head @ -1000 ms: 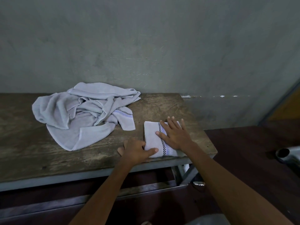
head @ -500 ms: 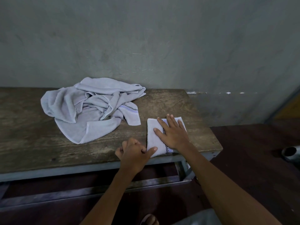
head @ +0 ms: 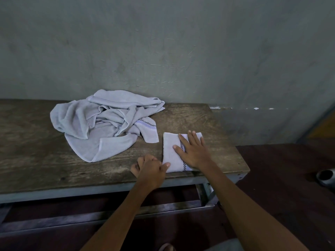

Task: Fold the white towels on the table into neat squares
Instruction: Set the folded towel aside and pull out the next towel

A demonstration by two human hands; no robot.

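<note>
A folded white towel (head: 170,151) with a dark checked stripe lies as a small rectangle near the table's front right corner. My right hand (head: 194,151) lies flat on it, fingers straight and spread, covering its right half. My left hand (head: 150,169) sits at the towel's near left corner with fingers curled; its thumb lies on top of the corner and pinches the edge. A crumpled heap of white towels (head: 101,122) lies to the left, toward the back of the table, apart from both hands.
The worn wooden table (head: 36,156) has a grey metal frame and stands against a grey wall. Its right end is just past the folded towel. A dark red floor lies to the right, with a metal pot (head: 326,176) at the frame's edge.
Both hands stay on the folded towel. My left hand has slid slightly toward the towel's near corner; the view has shifted a little.
</note>
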